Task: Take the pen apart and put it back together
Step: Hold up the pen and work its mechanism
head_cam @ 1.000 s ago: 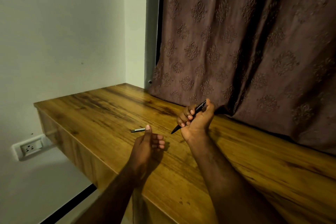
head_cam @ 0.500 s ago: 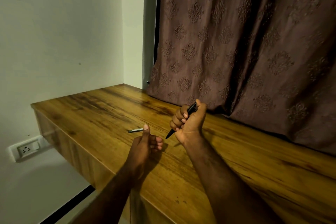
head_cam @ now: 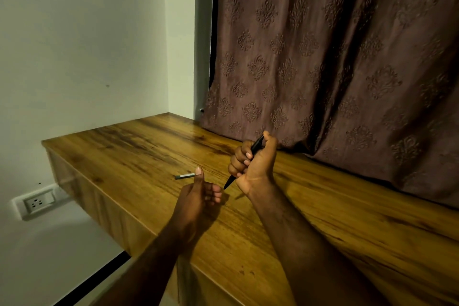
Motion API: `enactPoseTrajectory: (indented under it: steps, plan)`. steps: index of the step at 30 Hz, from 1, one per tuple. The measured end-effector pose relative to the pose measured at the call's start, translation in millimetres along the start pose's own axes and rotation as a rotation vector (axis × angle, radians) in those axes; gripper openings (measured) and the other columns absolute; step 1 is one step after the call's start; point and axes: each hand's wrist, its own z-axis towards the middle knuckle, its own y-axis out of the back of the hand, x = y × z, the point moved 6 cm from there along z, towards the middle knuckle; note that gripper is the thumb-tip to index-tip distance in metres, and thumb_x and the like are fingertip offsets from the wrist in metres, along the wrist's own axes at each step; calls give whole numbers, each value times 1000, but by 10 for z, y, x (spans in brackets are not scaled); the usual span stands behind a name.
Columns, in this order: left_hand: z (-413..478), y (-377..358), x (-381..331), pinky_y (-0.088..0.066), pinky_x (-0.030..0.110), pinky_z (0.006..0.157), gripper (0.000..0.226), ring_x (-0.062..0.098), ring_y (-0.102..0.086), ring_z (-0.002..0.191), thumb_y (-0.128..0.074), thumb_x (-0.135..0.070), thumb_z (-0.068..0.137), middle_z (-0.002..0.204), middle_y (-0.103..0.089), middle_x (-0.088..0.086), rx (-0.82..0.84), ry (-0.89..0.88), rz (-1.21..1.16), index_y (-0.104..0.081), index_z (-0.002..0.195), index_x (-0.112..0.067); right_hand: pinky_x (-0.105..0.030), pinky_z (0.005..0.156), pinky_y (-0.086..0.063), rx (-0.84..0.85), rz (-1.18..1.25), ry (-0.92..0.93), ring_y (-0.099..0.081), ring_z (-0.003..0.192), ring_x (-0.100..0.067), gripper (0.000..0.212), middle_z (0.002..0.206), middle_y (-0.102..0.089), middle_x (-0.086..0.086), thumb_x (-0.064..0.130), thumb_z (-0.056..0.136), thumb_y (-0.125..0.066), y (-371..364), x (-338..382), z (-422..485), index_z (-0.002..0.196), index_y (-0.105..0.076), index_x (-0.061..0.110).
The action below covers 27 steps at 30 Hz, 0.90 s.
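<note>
Right thumb now caps the pen (head_cam: 255,146) top, which stuck out before. Grey piece (head_cam: 184,176) lies on the table (head_cam: 124,146) at eleven o'clock of the left hand (head_cam: 196,202), which is loosely curled and empty. Fisted round the pen, the right hand (head_cam: 255,166) points its tip toward seven o'clock.

The tabletop (head_cam: 149,151) is glossy, grained wood; behind it the curtain (head_cam: 335,57) is embossed cloth; the pen (head_cam: 256,147) may be matt plastic.
</note>
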Motion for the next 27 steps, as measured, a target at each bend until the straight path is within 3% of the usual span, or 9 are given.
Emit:
enactPoseTrajectory:
  steps: [11,27]
  plan:
    - [61,60,41,-51,32,71,77,26,-64,72,-27,-55,97,81,-70,25,-19,-31,107,-68,86,9,-15,42,-12,-42,12,19,-10,34,-12,56,38,-20,3,56,86,-32,10,7,8,47,-29,16]
    - [119,103,109,-49,31,70,85,25,-67,72,-28,-69,81,82,-71,25,3,-21,127,-71,83,4,-14,41,-13,-56,72,23,-10,33,-12,57,37,-20,3,54,86,-32,18,18,13,44,-30,16]
